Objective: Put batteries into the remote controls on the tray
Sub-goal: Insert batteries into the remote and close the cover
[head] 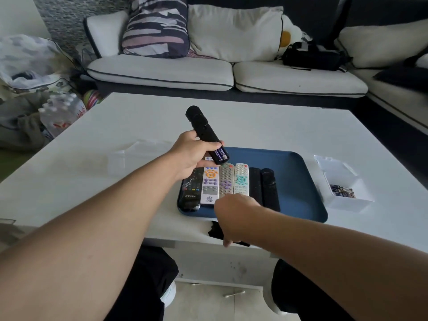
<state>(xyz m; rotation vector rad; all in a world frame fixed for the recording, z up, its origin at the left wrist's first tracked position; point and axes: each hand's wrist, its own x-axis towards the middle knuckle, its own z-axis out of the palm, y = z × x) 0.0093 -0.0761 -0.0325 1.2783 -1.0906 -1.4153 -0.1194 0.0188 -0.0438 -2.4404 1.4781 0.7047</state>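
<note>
Nearest to the camera, the right hand (234,214) reaches down to a black cover piece (216,230) at the table edge (162,237); whether its fingers already pinch it, one cannot tell. Farther out, the left hand (192,156) grips a black remote (203,133) above the blue tray (289,177), with its batteries (220,156) exposed just beside the fingertips. If the remote tilts, they could probably fall out.

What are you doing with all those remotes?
A person is putting batteries into remotes. The left hand holds a black remote with its battery slot open and batteries showing inside. The right hand reaches down to a black piece at the table edge, maybe its cover. Six more remotes lie on the blue tray. Spare batteries sit in a white box.
</note>
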